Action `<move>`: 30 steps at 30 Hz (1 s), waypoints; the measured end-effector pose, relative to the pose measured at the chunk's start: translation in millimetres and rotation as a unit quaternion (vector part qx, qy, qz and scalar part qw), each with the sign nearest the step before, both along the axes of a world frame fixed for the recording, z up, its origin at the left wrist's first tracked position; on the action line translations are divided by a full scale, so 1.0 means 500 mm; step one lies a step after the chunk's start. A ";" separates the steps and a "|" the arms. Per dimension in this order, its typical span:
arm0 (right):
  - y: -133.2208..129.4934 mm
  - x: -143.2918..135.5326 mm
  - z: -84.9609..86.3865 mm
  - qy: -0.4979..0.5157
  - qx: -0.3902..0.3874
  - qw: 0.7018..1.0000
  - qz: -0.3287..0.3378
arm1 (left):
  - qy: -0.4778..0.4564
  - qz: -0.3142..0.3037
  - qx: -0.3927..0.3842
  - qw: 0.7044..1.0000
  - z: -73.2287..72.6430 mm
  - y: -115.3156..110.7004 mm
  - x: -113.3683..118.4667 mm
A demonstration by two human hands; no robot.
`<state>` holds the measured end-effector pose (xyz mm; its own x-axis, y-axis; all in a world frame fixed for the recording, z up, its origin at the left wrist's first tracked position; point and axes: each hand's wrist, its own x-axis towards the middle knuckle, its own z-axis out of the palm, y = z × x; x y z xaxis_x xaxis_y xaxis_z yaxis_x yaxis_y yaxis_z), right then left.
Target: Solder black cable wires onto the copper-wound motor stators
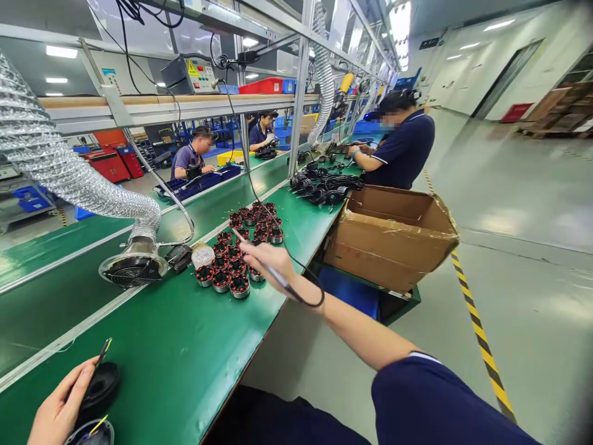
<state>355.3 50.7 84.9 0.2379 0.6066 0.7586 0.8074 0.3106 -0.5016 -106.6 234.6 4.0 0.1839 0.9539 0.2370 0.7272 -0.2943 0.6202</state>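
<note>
A cluster of round metal rings wound in red and black [221, 281] is carried on the green table [185, 358]. A slim, grey, pen-shaped tool [280, 279] with a black cord [323, 295] is grasped in the right hand [266, 256], which is held at the cluster's right side; whether any ring is touched by the tip cannot be told. A thin dark cable with a yellow wire end [104, 351] is pinched in the left hand [60, 405], left of the cluster and nearer the wearer. Beside that hand, a black rounded shell [104, 382] is seen. A whitish translucent tub [202, 254] is placed at the cluster's left edge; farther left, a ribbed silver duct [106, 191] is noted. Beyond the cluster, black cables [324, 185] are heaped. To its right, an open brown cardboard box [384, 250] is observed.
</note>
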 end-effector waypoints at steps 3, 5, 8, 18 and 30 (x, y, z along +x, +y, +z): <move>-0.010 -0.031 -0.086 -0.037 -0.043 0.998 0.009 | -0.038 -0.030 -0.095 0.994 0.010 -0.007 0.008; -0.011 -0.040 -0.118 -0.037 -0.058 0.997 0.025 | -0.050 -0.042 -0.121 0.990 0.014 -0.011 0.010; -0.010 -0.042 -0.142 -0.034 -0.077 0.996 0.039 | -0.054 -0.073 -0.138 0.986 0.016 -0.016 0.010; 0.024 -0.033 -0.200 -0.073 -0.074 0.991 0.085 | -0.039 -0.176 -0.156 0.971 0.046 -0.048 0.027; 0.080 -0.256 -0.174 -0.145 -0.096 0.973 0.149 | -0.018 -0.259 -0.182 0.948 0.060 -0.036 0.004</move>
<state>227.0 90.6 -2.2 -0.1774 0.7531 0.6335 0.8126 0.4752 -0.3375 -104.4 216.8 33.8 0.6480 0.7578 -0.0766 0.5206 -0.3672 0.7708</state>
